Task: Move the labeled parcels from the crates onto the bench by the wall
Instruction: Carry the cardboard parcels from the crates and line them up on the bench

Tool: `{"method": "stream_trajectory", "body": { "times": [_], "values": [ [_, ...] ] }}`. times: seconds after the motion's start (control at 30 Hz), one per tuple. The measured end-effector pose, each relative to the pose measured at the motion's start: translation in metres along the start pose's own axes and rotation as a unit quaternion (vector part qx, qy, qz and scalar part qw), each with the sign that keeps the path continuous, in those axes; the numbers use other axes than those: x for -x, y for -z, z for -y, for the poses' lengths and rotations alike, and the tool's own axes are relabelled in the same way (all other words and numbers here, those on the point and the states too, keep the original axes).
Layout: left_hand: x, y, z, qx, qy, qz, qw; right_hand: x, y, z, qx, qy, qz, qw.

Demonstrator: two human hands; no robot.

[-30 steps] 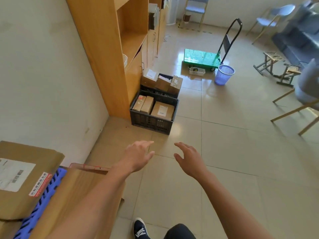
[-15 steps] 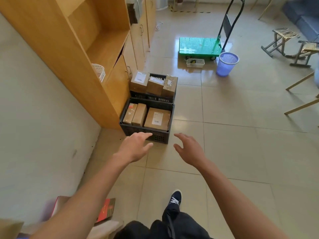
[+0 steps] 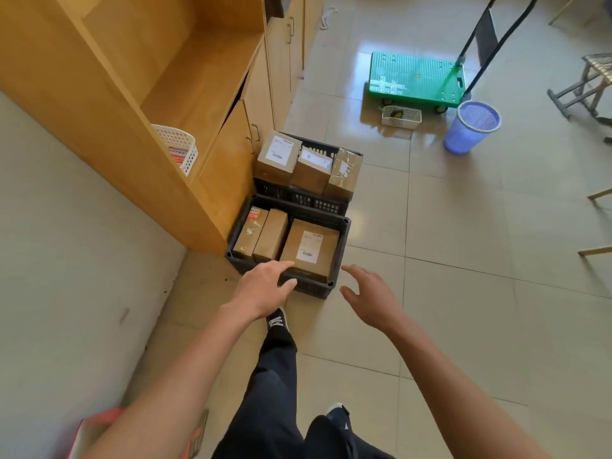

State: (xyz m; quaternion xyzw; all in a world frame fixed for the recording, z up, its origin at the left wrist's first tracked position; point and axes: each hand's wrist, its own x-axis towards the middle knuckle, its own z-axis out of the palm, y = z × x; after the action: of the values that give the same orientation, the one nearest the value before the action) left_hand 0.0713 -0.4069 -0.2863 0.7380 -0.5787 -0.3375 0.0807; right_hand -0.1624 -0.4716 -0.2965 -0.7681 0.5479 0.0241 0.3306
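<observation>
1. Cardboard parcels sit in two black crates on the tile floor beside the wooden cabinet [image 3: 185, 104]: near crate [image 3: 288, 286] with three, far crate [image 3: 308, 200] just behind with three more standing tall above its rim.
2. Largest target: flat parcel [image 3: 309, 250] with a white barcode label, lying at the right end of the near crate, touching the slim parcel [image 3: 270, 235] to its left.
3. Step in hand, as judged: reaching down to take that flat parcel; none lifted yet.
4. To do it well: straddle the parcel with one hand per short side, slide fingers down between cardboard and crate wall on the right, and between the two parcels on the left.
5. Lift straight up until clear of the rim, keeping it level so the neighbour does not drag along.
6. Likely snag: tight gap at the wall; tipping the near edge up first may open room for fingertips.
7. Left hand [image 3: 261, 289]: palm down, fingers straight and spread, tips over the crate's near rim and the parcel's near corner; contact cannot be told.
8. Right hand [image 3: 371, 296]: just right of the crate, palm turned inward, fingers loosely spread, gripping nothing.
9. Both forearms stretched forward and down, a body-width apart, one foot stepped toward the crate.
10. Bench by the wall not visible here.
</observation>
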Motion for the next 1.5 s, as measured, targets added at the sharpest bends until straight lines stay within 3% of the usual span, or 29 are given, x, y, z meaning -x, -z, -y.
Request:
{"method": "stream_trajectory", "body": {
  "times": [0.37, 0.8, 1.0, 1.2, 1.5],
  "values": [
    [-0.2, -0.005, 0.082, 0.063, 0.063, 0.076, 0.993, -0.178, -0.046, -0.022, -0.091, -0.133, 0.069, 0.985],
    [-0.362, -0.146, 0.163, 0.118, 0.148, 0.119, 0.975, -0.336, -0.199, -0.138, -0.13, -0.184, 0.142, 0.964],
    [-0.432, -0.217, 0.208, 0.153, 0.196, 0.123, 0.961, -0.402, -0.266, -0.19, -0.166, -0.218, 0.14, 0.952],
    [-0.484, -0.286, 0.252, 0.137, 0.194, 0.119, 0.964, -0.456, -0.326, -0.223, -0.185, -0.238, 0.111, 0.947],
    [-0.523, -0.319, 0.279, 0.143, 0.209, 0.12, 0.96, -0.498, -0.368, -0.225, -0.181, -0.286, 0.058, 0.939]
  ]
}}
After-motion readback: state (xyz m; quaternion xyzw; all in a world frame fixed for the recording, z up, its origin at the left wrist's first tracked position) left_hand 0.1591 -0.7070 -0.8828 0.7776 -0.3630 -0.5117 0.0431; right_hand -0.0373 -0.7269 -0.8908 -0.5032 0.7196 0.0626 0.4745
